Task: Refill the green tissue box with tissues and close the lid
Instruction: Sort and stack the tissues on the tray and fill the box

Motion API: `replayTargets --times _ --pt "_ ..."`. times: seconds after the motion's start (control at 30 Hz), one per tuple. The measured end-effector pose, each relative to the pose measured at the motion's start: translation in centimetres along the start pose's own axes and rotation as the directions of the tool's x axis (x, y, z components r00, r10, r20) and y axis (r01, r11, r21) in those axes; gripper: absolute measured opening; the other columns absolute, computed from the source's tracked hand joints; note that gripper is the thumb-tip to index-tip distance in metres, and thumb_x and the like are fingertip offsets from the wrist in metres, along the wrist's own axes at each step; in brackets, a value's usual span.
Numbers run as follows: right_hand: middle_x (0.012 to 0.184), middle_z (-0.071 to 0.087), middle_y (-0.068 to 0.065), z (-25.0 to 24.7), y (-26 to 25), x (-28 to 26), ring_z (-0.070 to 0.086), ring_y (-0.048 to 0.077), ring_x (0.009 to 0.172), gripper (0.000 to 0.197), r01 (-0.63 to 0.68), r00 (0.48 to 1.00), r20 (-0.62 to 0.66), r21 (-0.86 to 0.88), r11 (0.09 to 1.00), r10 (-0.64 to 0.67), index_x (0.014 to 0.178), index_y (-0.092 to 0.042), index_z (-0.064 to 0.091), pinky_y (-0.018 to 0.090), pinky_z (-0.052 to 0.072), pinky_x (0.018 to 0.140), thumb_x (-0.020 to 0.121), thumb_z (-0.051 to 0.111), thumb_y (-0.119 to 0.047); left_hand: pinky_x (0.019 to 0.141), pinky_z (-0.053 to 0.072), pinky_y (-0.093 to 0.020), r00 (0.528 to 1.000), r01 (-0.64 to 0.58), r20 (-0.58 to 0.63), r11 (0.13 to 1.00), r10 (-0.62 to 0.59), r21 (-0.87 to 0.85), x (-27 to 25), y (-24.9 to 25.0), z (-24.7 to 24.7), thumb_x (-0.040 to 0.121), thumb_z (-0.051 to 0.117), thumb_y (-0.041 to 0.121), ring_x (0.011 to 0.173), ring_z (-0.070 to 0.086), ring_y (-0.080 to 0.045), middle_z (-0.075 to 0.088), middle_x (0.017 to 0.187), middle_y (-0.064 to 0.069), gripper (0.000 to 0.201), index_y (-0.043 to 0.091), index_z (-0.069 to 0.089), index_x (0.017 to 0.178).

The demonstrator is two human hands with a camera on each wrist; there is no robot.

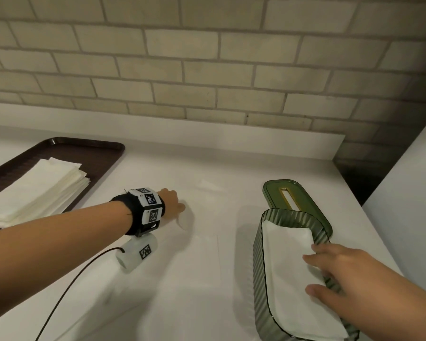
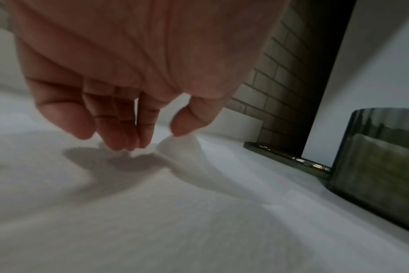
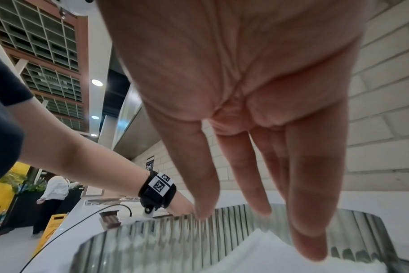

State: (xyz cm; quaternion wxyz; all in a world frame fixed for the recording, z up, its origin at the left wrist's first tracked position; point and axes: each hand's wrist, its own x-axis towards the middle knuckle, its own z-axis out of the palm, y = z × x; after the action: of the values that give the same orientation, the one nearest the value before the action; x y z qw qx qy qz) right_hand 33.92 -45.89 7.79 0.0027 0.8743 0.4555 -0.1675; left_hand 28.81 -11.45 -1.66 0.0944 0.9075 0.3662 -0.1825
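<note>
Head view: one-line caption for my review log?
Right hand presses tissues into open green box; lid lies behind.
</note>
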Motion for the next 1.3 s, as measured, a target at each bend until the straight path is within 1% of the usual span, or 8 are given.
replayTargets --times 0.23,0.37,0.57,0.73,0.9,1.03,1.17,1.3 --pt "0.152 0.024 -0.015 0.2 0.2 -0.5 0.035 0.003 0.133 0.054 -0.001 0.997 -0.071 0.065 0.998 0.005 0.144 -0.036 0.03 0.015 0.027 0.107 0.094 0.043 -0.049 0.093 0.047 -0.034 1.0 0.016 -0.015 0.995 -0.017 -0.094 1.1 2.5 0.1 0.08 0.06 0.054 0.106 0.058 -0.026 0.059 0.123 -0.006 0.062 0.011 0.052 0.124" --pt "0.106 0.042 -0.03 0.2 0.6 -0.5 0.047 -0.013 0.087 0.045 -0.025 0.993 -0.114 0.151 0.988 0.042 0.137 -0.041 0.038 0.003 0.037 0.086 0.093 0.045 -0.048 0.075 0.053 -0.032 0.999 -0.003 0.038 0.978 0.011 -0.21 1.1 3.6 -0.7 0.088 0.06 0.036 0.104 0.062 -0.029 0.062 0.12 -0.011 0.044 0.004 0.059 0.119" --pt "0.087 0.068 -0.013 0.0 2.7 -0.3 0.06 -0.009 0.084 0.024 -0.037 0.966 -0.202 0.504 0.863 0.159 0.106 -0.045 0.064 0.004 0.046 0.075 0.083 0.065 -0.04 0.048 0.056 -0.021 0.996 -0.082 -0.03 0.765 0.082 -0.639 -1.2 4.3 -3.0 0.092 0.057 0.019 0.082 0.062 -0.021 0.059 0.092 -0.004 0.023 0.009 0.06 0.112" --pt "0.086 0.073 -0.002 0.0 4.0 1.8 0.072 0.014 0.079 0.024 0.073 0.968 -0.196 0.816 0.573 0.156 0.106 -0.023 0.066 0.034 0.058 0.081 0.081 0.068 -0.021 0.047 0.053 -0.017 0.971 -0.214 -0.117 0.549 0.206 -0.808 -5.6 5.1 -4.7 0.093 0.055 0.021 0.074 0.06 -0.012 0.062 0.088 -0.002 0.014 0.017 0.059 0.106" --pt "0.096 0.073 0.008 -0.1 3.9 3.6 0.072 0.022 0.087 0.088 0.106 0.973 -0.149 0.966 0.238 0.175 0.112 -0.017 0.057 0.03 0.06 0.07 0.045 0.075 -0.072 0.047 0.049 -0.021 0.898 -0.299 -0.179 0.259 0.403 -0.918 -10.1 6.7 -4.4 0.083 0.066 0.025 0.065 0.066 -0.012 0.071 0.087 -0.007 0.018 0.02 0.061 0.1" --pt "0.106 0.072 0.008 0.0 3.6 4.3 0.07 0.02 0.093 0.065 0.134 0.985 -0.142 0.988 0.076 0.1 0.116 -0.012 0.058 0.026 0.057 0.07 0.066 0.076 -0.049 0.062 0.055 -0.028 0.843 -0.311 -0.203 0.143 0.498 -0.94 -12.9 8.3 -3.6 0.08 0.07 0.024 0.071 0.069 -0.019 0.074 0.086 -0.009 0.02 0.021 0.063 0.098" --pt "0.111 0.071 -0.001 -0.1 3.7 4.2 0.069 0.016 0.098 0.039 0.145 0.987 -0.152 0.982 0.118 0.051 0.119 -0.018 0.057 0.025 0.058 0.073 0.08 0.057 -0.015 0.055 0.051 -0.022 0.816 -0.36 -0.149 0.289 0.559 -0.887 -14.4 8.8 -2.8 0.082 0.064 0.041 0.059 0.065 -0.012 0.072 0.078 -0.001 0.026 0.024 0.059 0.101" --pt "0.116 0.069 0.001 -0.1 4.8 3.8 0.067 0.02 0.104 0.043 0.039 0.999 -0.036 0.976 0.212 -0.017 0.127 -0.016 0.051 0.03 0.057 0.081 0.085 0.055 -0.003 0.054 0.047 -0.018 0.891 -0.351 -0.095 0.542 0.443 -0.763 -12.7 6.4 -2.7 0.089 0.056 0.038 0.064 0.068 -0.011 0.075 0.086 0.003 0.021 0.021 0.061 0.101"
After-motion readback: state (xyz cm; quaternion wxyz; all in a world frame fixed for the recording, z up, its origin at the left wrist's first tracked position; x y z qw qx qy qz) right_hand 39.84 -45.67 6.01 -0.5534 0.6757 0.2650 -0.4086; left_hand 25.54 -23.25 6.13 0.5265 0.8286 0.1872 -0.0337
